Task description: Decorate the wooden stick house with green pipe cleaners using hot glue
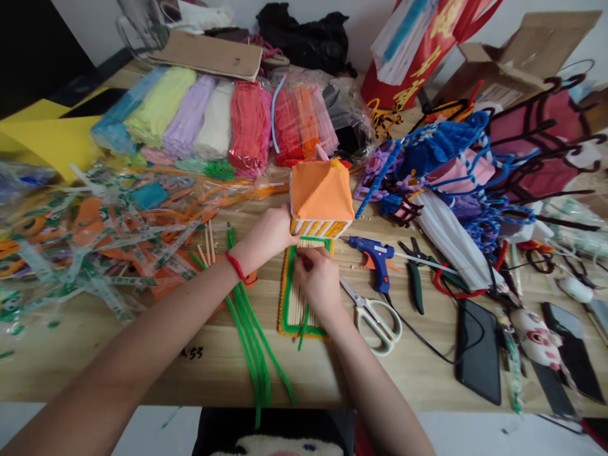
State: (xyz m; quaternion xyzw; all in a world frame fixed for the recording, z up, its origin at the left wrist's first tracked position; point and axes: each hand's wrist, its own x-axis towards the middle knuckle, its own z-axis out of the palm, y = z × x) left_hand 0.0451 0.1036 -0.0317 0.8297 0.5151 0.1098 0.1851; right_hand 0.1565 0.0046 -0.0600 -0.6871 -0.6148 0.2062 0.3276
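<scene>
My left hand (270, 237) is closed around the lower left side of a small craft house (322, 197) with an orange paper roof and striped walls, which stands at the far end of a stick base. My right hand (319, 278) is curled over that base (291, 316), a mat of wooden sticks edged in green and orange pipe cleaner, and pinches a green pipe cleaner (304, 326) that runs out under the palm. A bundle of loose green pipe cleaners (249, 329) lies just left of the base.
White-handled scissors (375, 316), a blue glue gun (375, 256) and pliers (415, 278) lie right of the base. Two dark phones (479, 354) sit further right. Bagged coloured pipe cleaners (213, 120) line the back; plastic wrappers (95, 240) clutter the left; hangers and masks (475, 171) pile up at right.
</scene>
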